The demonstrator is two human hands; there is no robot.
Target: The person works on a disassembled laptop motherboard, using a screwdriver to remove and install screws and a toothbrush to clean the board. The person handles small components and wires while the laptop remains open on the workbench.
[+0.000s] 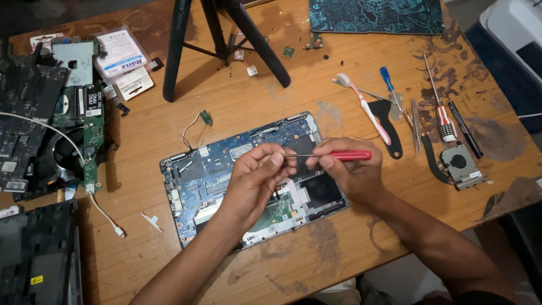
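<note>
An opened laptop base (195, 175) with a blue circuit board lies in the middle of the wooden table (237, 96). My right hand (350, 172) grips a red-handled screwdriver (344, 155), held level above the board. Its thin metal shaft points left. My left hand (257, 181) pinches the shaft's tip between thumb and fingertips, hovering over the board's centre. Both hands hide part of the board beneath them.
Black tripod legs (175, 51) stand at the back. Old circuit boards and a fan (68, 152) pile up at left, with a white cable (107, 217). At right lie a toothbrush (367, 110), a black scraper (389, 124), screwdrivers (440, 107) and a small fan (460, 164). A patterned mat (375, 14) lies at the far edge.
</note>
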